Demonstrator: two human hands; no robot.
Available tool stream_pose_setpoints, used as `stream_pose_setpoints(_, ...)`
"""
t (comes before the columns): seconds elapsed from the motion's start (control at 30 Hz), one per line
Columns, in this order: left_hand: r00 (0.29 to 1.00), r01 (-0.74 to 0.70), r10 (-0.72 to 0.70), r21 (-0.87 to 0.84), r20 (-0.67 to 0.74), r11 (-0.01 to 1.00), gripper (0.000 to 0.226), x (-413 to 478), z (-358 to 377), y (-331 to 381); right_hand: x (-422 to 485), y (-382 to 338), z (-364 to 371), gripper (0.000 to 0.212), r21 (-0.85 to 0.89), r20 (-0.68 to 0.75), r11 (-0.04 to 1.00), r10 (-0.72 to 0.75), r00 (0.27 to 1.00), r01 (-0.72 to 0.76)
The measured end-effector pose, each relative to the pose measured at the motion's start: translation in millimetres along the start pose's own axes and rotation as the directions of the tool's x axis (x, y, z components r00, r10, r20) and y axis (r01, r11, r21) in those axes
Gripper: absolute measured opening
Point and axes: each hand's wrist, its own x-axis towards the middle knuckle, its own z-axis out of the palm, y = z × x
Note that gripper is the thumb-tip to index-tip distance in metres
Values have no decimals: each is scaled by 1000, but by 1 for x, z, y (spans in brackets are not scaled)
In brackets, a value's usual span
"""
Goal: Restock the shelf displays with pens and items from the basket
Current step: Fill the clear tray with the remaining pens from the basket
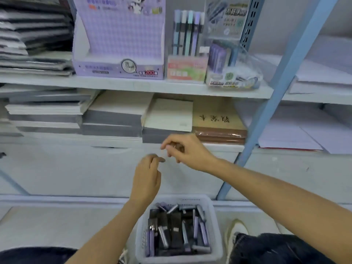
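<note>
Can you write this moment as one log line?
left hand, right hand: raised above basket | grip: too blurry | basket: packs inside

A white perforated basket (216, 235) sits on the floor below the shelves, holding a loose jumble of purple, grey and black pen packs (177, 231) lying mostly lengthwise. Side by side on the upper shelf (133, 85) stand a tall lilac display box (118, 44), a pink holder (186, 68) of upright pastel pens (187, 33), and what seems to be a clear bag of purple packs (224, 58).
</note>
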Motion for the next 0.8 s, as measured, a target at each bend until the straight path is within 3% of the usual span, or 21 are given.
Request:
stream_pose_setpoints(0.1,939,213,-218,47,268,976,42,-71,44,-39,-26,61,63,13,6,168,967,249,954,-254)
stream_pose_setpoints(0.2,800,355,-401,186,447,916,47,-125,72,-71,-61,116,120,13,-68,271,904,423,865,-421)
stream_pose_setpoints(0.27,709,390,-444,220,548,894,54,-149,82,-85,-85,142,153,16,-104,316,850,520,794,-516)
stream_pose_setpoints(0.33,671,385,-436,220,600,896,58,-163,89,-93,-102,159,183,20,-140,396,804,580,711,-578)
stream_pose_setpoints(0.43,706,389,-415,176,573,904,59,-168,94,-95,-116,171,219,30,-181,435,762,629,644,-622)
stream_pose_setpoints(0.53,740,435,-427,115,520,893,54,-168,95,-96,-124,175,248,39,-240,422,775,625,656,-584)
stream_pose_setpoints(0.63,746,456,-434,87,505,886,48,-168,94,-99,-129,177,263,34,-280,428,818,574,698,-502)
stream_pose_setpoints(0.73,803,451,-416,21,428,892,38,-162,94,-101,-127,182,258,28,-186,414,812,576,705,-554)
stream_pose_setpoints(0.8,833,463,-417,-45,364,885,32,-158,95,-104,-121,183,251,28,-16,405,756,603,687,-654)
